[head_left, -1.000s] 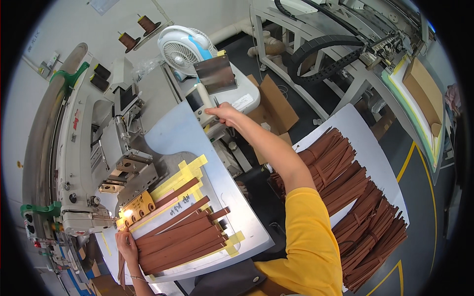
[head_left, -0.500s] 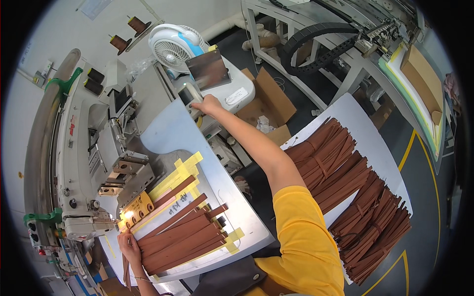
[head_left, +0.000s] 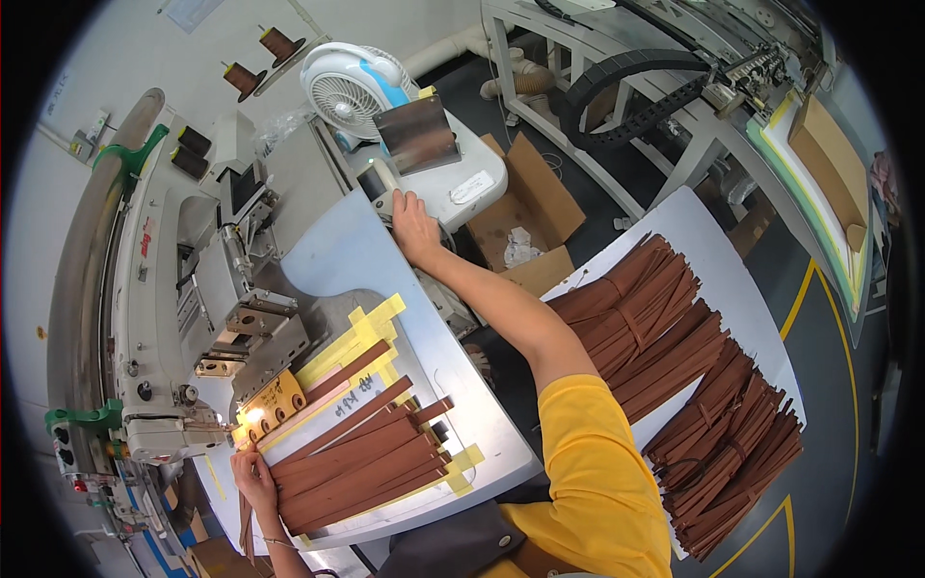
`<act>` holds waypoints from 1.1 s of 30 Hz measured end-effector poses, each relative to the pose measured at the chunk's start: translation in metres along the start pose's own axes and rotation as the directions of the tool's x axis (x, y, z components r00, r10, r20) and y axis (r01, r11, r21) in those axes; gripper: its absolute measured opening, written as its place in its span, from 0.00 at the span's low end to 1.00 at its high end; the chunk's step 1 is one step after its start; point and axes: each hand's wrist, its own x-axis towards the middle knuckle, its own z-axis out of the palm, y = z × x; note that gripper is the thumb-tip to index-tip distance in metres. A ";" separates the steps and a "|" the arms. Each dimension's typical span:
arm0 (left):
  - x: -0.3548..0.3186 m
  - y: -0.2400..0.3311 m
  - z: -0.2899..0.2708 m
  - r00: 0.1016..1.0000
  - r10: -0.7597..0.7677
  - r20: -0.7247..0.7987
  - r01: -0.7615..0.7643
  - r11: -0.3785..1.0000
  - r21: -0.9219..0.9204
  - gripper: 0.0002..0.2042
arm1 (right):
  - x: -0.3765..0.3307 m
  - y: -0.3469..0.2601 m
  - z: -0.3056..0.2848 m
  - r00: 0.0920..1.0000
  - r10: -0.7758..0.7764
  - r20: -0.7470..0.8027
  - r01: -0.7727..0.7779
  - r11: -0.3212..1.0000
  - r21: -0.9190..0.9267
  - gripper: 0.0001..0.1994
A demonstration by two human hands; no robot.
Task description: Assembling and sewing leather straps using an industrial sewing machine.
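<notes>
My left hand (head_left: 253,480) is by the sewing machine's lit needle area, fingers pinched at a narrow brown strip (head_left: 247,528) whose tail hangs below the hand; the pinched end is partly hidden. Beside it, several brown strips (head_left: 361,465) lie fanned out on the pale machine table. A yellow guide plate (head_left: 272,405) with round holes sits just above my left fingertips, under the machine head. My right arm reaches far forward. My right hand (head_left: 415,226) lies on the table's far edge with its fingers stretched out, next to a small white control box (head_left: 379,183).
Bundles of brown strips (head_left: 723,424) lie on a white board to my right. Beyond the table are a white fan (head_left: 352,96), a dark rectangular plate (head_left: 417,133) and an open cardboard box (head_left: 540,193). Another machine's frame (head_left: 665,164) stands at the far right.
My right hand has drawn back a little from the control box and now lies flatter on the table edge. My left hand stays at the needle area. The view has shifted slightly.
</notes>
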 end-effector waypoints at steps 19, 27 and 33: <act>-0.001 0.003 -0.003 0.999 -0.023 -0.038 0.021 0.999 -0.050 0.04 | -0.012 0.024 -0.027 0.997 0.008 -0.073 -0.012 0.999 -0.047 0.32; -0.024 -0.057 0.013 0.903 -0.427 -0.051 0.366 0.825 -0.430 0.04 | -0.049 0.048 -0.147 0.977 0.207 -0.050 -0.171 0.903 0.393 0.10; -0.023 0.006 -0.012 0.955 -0.233 -0.182 0.203 0.964 -0.171 0.14 | -0.088 -0.032 -0.220 0.997 0.017 0.075 -0.057 0.813 0.579 0.11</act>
